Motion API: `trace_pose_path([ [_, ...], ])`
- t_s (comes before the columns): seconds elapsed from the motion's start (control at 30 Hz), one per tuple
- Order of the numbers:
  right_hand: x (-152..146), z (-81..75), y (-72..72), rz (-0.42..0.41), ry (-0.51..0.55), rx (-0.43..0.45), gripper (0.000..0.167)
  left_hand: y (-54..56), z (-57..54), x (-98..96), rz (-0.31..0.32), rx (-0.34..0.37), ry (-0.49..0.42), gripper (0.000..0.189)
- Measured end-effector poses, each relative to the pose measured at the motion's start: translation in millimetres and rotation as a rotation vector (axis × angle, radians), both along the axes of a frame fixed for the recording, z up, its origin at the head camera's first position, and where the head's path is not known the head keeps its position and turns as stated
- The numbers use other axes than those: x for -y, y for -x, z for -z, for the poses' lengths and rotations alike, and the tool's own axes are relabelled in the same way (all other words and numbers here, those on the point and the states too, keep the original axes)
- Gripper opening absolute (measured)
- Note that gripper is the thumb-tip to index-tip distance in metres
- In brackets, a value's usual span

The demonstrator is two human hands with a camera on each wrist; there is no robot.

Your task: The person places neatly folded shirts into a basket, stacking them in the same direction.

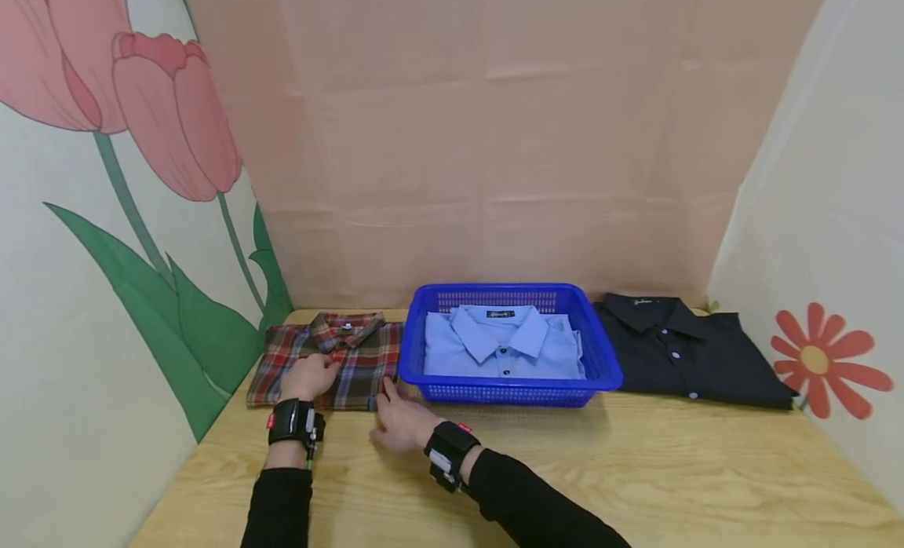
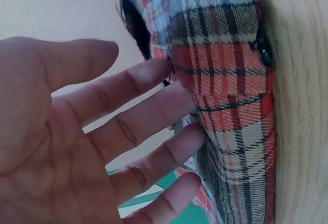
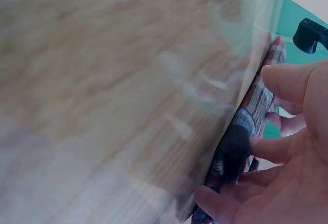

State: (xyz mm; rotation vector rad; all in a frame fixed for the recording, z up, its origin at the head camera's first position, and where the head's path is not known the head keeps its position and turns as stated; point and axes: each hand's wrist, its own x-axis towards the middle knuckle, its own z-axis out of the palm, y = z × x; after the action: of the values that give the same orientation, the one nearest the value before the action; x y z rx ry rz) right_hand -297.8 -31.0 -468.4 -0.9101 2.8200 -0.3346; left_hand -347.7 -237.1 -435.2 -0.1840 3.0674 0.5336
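Note:
A folded plaid shirt (image 1: 367, 367), red, brown and grey with its collar at the back, lies on the left of the table. My left hand (image 1: 308, 377) is over its front half; in the left wrist view the fingers (image 2: 154, 98) reach out fairly straight against the plaid cloth, thumb apart. At the shirt's front right corner is my right hand (image 1: 406, 421), its fingertips by the edge. The right wrist view shows that hand's thumb and fingers (image 3: 282, 149) spread beside the shirt's edge (image 3: 259, 103), pinching nothing visible.
A blue plastic basket (image 1: 508, 392) stands right of the plaid shirt, holding a folded light-blue shirt (image 1: 544, 359). Farther right lies a folded black shirt (image 1: 678, 352). Behind is a pinkish-brown backdrop (image 1: 494, 140); flower-printed panels flank the wooden table (image 1: 636, 469).

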Motion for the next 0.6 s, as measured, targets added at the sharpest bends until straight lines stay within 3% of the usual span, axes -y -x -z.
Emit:
trace_pose_path([
  [0.23, -1.0, 0.9, 2.9, -0.023, -0.005, -0.086, 0.057, 1.1, 0.1, 6.4, -0.011, -0.021, -0.042, 0.044],
  [0.4, 0.0, 3.2, 1.2, -0.011, 0.004, -0.123, 0.063, -2.1, -0.8, 6.3, -0.04, -0.027, -0.07, 0.042],
  [0.6, 0.8, 2.1, -2.5, 0.079, 0.005, -0.044, 0.071, -7.3, -1.0, 8.8, -0.093, -0.056, -0.13, 0.037],
])
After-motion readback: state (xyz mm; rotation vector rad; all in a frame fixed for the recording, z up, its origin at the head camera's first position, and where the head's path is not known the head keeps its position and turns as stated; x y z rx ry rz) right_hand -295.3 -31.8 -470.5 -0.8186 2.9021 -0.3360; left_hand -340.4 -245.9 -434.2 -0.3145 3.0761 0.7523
